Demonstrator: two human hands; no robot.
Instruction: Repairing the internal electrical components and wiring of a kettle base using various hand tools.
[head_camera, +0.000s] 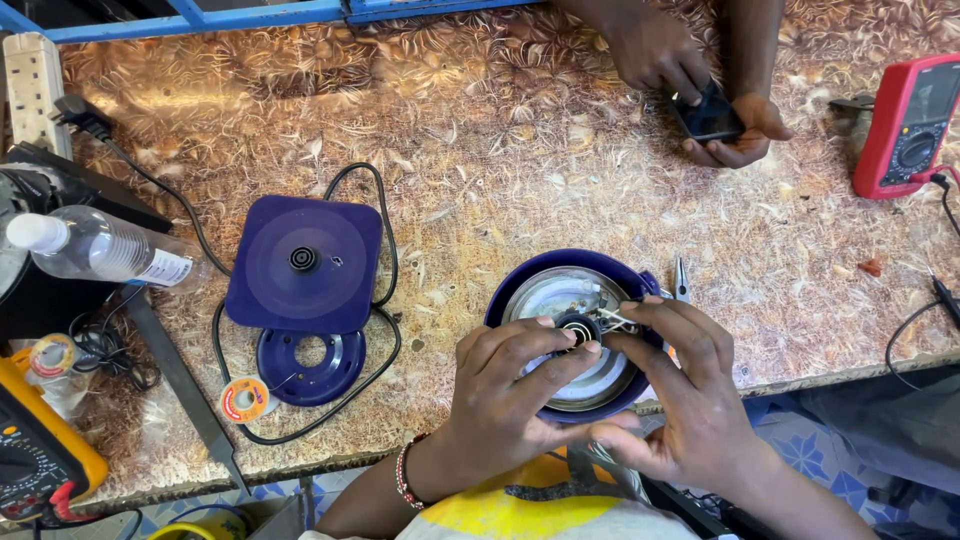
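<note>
At far left, yellow multimeter (35, 450) and clear plastic bottle (100, 248). Centre-left, blue square kettle base (305, 263) with black cord (385, 300), blue ring plate (310, 353), solder spool (245, 399). Centre, upturned blue kettle (520, 290) at bench edge; left hand (510, 390) and right hand (690, 400) pinching black round connector (578, 328). Beyond, another person's hands (690, 75) holding dark phone (708, 113). Far right, red multimeter (908, 125).

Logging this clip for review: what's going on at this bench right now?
A person has an upturned blue kettle at the table edge. The left hand and right hand both pinch at the round black connector in its metal underside. The blue kettle base lies aside, and another person's hands hold a phone.
</note>
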